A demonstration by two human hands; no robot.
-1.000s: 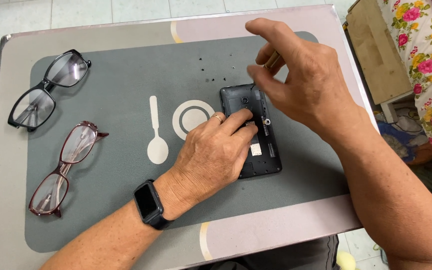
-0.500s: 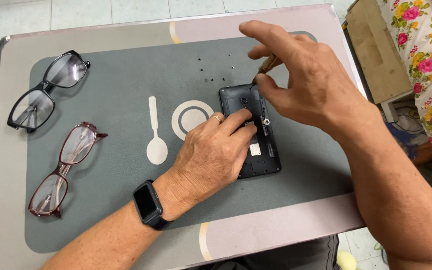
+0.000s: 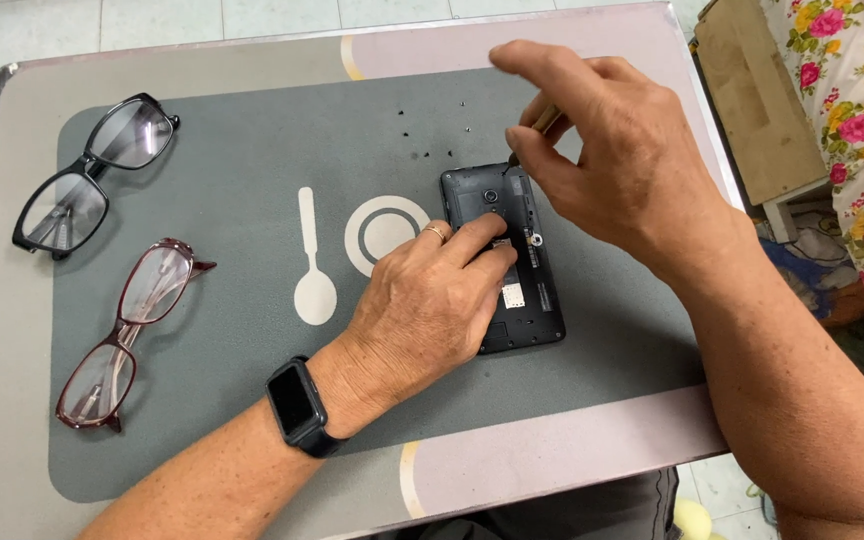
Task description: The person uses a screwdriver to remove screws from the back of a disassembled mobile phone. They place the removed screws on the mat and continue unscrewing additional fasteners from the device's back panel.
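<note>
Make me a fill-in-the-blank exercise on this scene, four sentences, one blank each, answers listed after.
1. The left hand presses down on the opened black ____.
2. The right hand holds a thin screwdriver at the phone's ____ end, the one farthest from the person.
3. On the left wrist sits a dark ____.
4. Left of the mat's spoon symbol lie ____ pairs of glasses.

Answers: phone; top; watch; two

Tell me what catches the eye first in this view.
At centre right of the grey mat, an opened black phone lies with its back cover off: the left hand presses it down while the right hand pinches a thin tool at its top corner. Tiny dark screws are scattered just above it. At left lie black-framed glasses and maroon-framed glasses.
</note>
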